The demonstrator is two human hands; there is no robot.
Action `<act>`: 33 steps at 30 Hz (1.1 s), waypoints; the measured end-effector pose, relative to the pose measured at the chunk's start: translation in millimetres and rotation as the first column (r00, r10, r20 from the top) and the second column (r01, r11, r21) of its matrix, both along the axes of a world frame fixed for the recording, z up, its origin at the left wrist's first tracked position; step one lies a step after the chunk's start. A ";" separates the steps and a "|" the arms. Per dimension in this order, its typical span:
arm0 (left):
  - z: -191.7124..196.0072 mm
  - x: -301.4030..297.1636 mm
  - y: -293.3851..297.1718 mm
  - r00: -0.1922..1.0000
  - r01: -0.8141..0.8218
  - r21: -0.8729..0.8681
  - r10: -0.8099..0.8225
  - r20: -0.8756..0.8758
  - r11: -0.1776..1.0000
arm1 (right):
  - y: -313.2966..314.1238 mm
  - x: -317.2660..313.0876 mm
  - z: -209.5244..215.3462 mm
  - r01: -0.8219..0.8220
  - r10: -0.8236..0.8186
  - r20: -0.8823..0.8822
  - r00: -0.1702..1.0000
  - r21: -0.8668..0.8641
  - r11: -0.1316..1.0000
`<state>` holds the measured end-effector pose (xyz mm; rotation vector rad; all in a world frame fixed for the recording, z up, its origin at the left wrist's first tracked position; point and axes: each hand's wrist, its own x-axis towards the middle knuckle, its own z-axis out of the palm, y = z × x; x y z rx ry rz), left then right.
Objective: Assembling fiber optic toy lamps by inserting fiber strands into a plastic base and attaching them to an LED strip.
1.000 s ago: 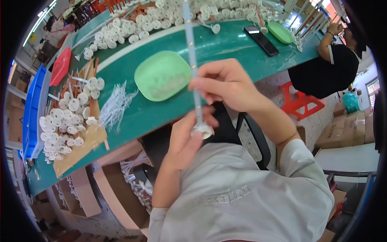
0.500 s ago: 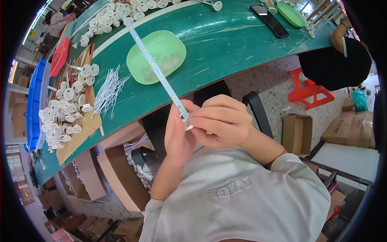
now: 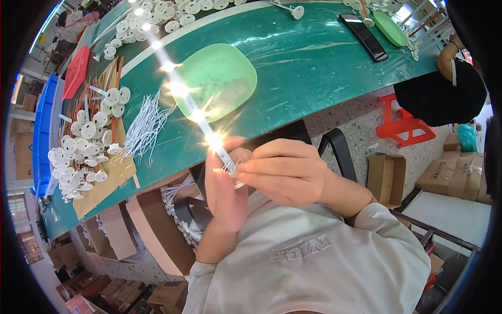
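Observation:
My left hand (image 3: 224,191) and my right hand (image 3: 285,170) meet in front of my chest around the near end of a long thin white light strip (image 3: 178,86). The strip runs up and to the left over the green table (image 3: 308,68) and its small lights are lit and glaring. My right hand's fingers pinch a small white round part with thin wires (image 3: 234,171) at the strip's end, against my left palm. A pale green shallow tray (image 3: 219,78) lies on the table under the strip.
Many white round discs (image 3: 86,141) lie on cardboard at the left, beside a bundle of white wires (image 3: 146,125). A black phone (image 3: 363,36) and a second green tray (image 3: 392,29) sit far right, near another person (image 3: 449,89). A red stool (image 3: 402,123) and cardboard boxes (image 3: 387,178) stand on the floor.
The strip has swung from upright to leaning up-left, and its lights have come on. Both hands have drawn closer to my chest, still closed on its end.

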<state>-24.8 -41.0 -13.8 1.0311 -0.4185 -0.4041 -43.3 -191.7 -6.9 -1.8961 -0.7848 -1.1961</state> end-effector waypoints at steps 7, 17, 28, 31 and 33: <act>15.4 25.9 3.7 0.952 -0.292 0.039 0.286 0.114 0.956 | 25.5 32.9 8.4 0.027 -0.027 -0.043 0.999 -0.006 1.000; -11.4 93.3 42.8 0.693 -0.429 0.300 0.097 0.715 0.852 | -35.8 115.2 52.9 -0.085 -0.275 -0.606 0.746 -0.496 0.864; -11.3 89.8 51.7 0.760 -0.374 0.384 0.042 0.649 0.844 | -28.7 122.3 52.9 -0.151 -0.346 -0.677 0.649 -0.561 0.814; -11.9 91.1 51.5 0.767 -0.362 0.391 0.033 0.640 0.846 | -28.5 123.1 43.4 -0.062 -0.236 -0.554 0.798 -0.466 0.883; -15.0 90.4 49.9 0.751 -0.399 0.363 0.072 0.657 0.842 | -32.4 121.6 38.8 -0.047 -0.242 -0.566 0.788 -0.447 0.894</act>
